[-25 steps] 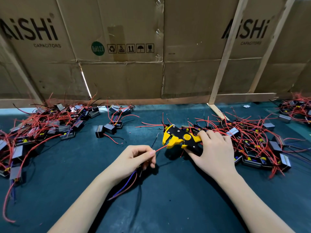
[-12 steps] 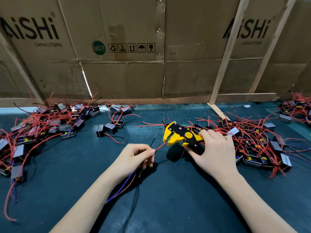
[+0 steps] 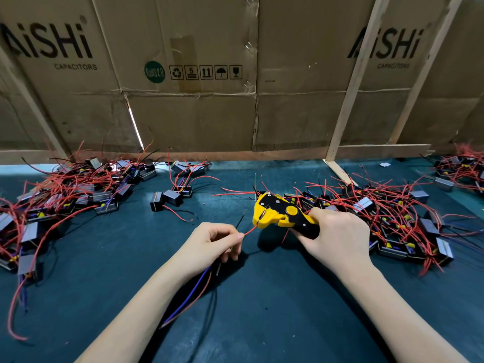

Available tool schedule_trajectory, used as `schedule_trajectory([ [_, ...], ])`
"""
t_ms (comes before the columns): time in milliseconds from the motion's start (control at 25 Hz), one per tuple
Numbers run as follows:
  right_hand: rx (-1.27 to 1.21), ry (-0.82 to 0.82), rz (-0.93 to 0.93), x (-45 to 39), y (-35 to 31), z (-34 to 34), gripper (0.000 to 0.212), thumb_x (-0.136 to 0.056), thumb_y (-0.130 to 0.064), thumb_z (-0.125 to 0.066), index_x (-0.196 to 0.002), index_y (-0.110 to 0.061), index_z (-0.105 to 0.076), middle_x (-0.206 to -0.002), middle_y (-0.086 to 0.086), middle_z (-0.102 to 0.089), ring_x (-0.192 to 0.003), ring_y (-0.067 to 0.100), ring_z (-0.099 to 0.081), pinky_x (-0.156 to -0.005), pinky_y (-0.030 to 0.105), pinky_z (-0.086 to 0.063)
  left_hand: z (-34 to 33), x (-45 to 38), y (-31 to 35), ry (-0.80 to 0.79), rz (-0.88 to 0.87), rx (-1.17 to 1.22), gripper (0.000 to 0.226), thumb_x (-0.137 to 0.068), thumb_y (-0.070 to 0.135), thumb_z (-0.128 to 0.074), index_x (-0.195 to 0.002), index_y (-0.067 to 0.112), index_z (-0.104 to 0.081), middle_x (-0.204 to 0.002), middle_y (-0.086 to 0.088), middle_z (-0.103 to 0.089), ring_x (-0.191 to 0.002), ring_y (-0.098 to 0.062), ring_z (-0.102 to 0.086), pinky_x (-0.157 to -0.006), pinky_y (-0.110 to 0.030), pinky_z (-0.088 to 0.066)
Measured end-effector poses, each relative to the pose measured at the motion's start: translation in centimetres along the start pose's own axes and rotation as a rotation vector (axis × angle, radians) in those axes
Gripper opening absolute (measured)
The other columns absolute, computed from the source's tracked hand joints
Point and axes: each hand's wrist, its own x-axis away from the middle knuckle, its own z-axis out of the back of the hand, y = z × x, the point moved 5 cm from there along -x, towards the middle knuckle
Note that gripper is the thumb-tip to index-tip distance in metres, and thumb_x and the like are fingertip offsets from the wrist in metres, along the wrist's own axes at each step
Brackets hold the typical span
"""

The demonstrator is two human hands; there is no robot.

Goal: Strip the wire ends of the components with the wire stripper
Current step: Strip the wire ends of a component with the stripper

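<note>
Both hands busy: left hand [image 3: 209, 244] fingers pinch red wire [image 3: 250, 230]; right hand [image 3: 337, 239] grips wire stripper [image 3: 281, 213].

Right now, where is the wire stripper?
In the head view, the wire stripper is just right of centre above the green mat, gripped by the right hand, its nose on the red wire pinched by the left hand.

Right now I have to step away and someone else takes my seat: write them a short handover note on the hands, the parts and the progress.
Left hand pinches a red wire, its end in the stripper's nose; more leads trail under the palm.
Right hand grips the yellow-and-black wire stripper by its handles.
Component piles lie left, right and far right on the green mat.
Done: wire fed in. Left: squeeze, then the other leads. Which pile is finished cannot be told.
</note>
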Motion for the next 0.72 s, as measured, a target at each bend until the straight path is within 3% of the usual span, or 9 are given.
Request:
schedule_trajectory([
  [80,0.004,0.017,-0.01,0.0,0.0,-0.1,0.043,-0.054,-0.046,-0.091,-0.056,-0.016,-0.059,-0.049,0.003,-0.055,-0.046,0.029,-0.058,-0.049,0.024,-0.029,0.0,0.0,0.1,-0.002,0.003,0.02,0.037,-0.098,0.016,-0.056,-0.062,0.017,-0.062,-0.061,0.001,-0.063,-0.056,-0.01,-0.051,-0.059,-0.018,-0.043],
  [200,0.043,0.055,-0.001,0.0,0.4,-0.6,0.046,-0.063,-0.052,-0.083,-0.08,-0.013,-0.064,-0.072,0.004,-0.062,-0.07,0.031,-0.061,-0.065,0.036,-0.038,0.4,0.2,0.1,0.022,-0.013,-0.073,0.036,-0.097,0.019,-0.059,-0.062,0.017,-0.065,-0.062,0.003,-0.062,-0.057,-0.009,-0.049,-0.06,-0.019,-0.041],
  [320,0.016,0.082,-0.124,-0.1,1.8,-0.6,0.051,-0.071,-0.06,-0.074,-0.091,-0.014,-0.064,-0.082,0.004,-0.062,-0.082,0.032,-0.06,-0.076,0.04,-0.037,1.5,0.3,-0.1,0.231,-0.023,-0.36,0.03,-0.093,0.023,-0.064,-0.064,0.02,-0.07,-0.058,0.006,-0.059,-0.052,-0.004,-0.045,-0.058,-0.02,-0.037],
  [400,-0.038,0.092,-0.195,-0.2,2.7,-0.6,0.05,-0.074,-0.063,-0.067,-0.091,-0.016,-0.065,-0.082,0.002,-0.063,-0.081,0.032,-0.061,-0.074,0.039,-0.036,1.7,0.3,-0.1,0.293,-0.025,-0.281,0.022,-0.095,0.017,-0.062,-0.075,0.019,-0.071,-0.057,0.006,-0.058,-0.049,-0.005,-0.048,-0.056,-0.021,-0.04],
  [440,-0.055,0.088,-0.217,-0.2,3.0,-0.6,0.049,-0.074,-0.063,-0.065,-0.091,-0.017,-0.065,-0.081,0.002,-0.063,-0.081,0.032,-0.061,-0.073,0.039,-0.036,1.3,0.2,0.0,0.242,-0.036,-0.096,0.014,-0.096,0.012,-0.06,-0.09,0.02,-0.071,-0.066,0.002,-0.061,-0.052,-0.007,-0.054,-0.057,-0.022,-0.045],
  [520,-0.096,0.071,-0.252,-0.3,3.2,-0.6,0.046,-0.076,-0.061,-0.069,-0.091,-0.018,-0.065,-0.082,0.002,-0.063,-0.082,0.032,-0.061,-0.074,0.039,-0.035,0.1,0.0,0.1,0.071,-0.06,0.218,0.039,-0.096,0.007,-0.059,-0.131,0.024,-0.053,-0.102,-0.004,-0.064,-0.081,-0.016,-0.07,-0.076,-0.026,-0.056],
  [600,-0.118,0.054,-0.28,-0.2,3.2,-0.5,0.044,-0.074,-0.058,-0.072,-0.091,-0.018,-0.064,-0.082,0.002,-0.063,-0.083,0.032,-0.061,-0.074,0.039,-0.035,0.2,-0.3,-0.3,0.056,-0.099,0.097,0.071,-0.092,0.018,-0.066,-0.147,0.039,-0.028,-0.127,0.0,-0.056,-0.107,-0.016,-0.066,-0.097,-0.027,-0.049],
  [720,-0.205,0.07,-0.252,-0.4,2.8,-0.1,0.04,-0.073,-0.051,-0.077,-0.09,-0.017,-0.064,-0.082,-0.001,-0.064,-0.082,0.03,-0.062,-0.075,0.039,-0.038,3.6,-0.4,-0.9,0.359,-0.175,-0.301,0.076,-0.088,0.02,-0.071,-0.15,0.032,-0.028,-0.131,0.004,-0.055,-0.115,-0.01,-0.057,-0.101,-0.03,-0.041],
])
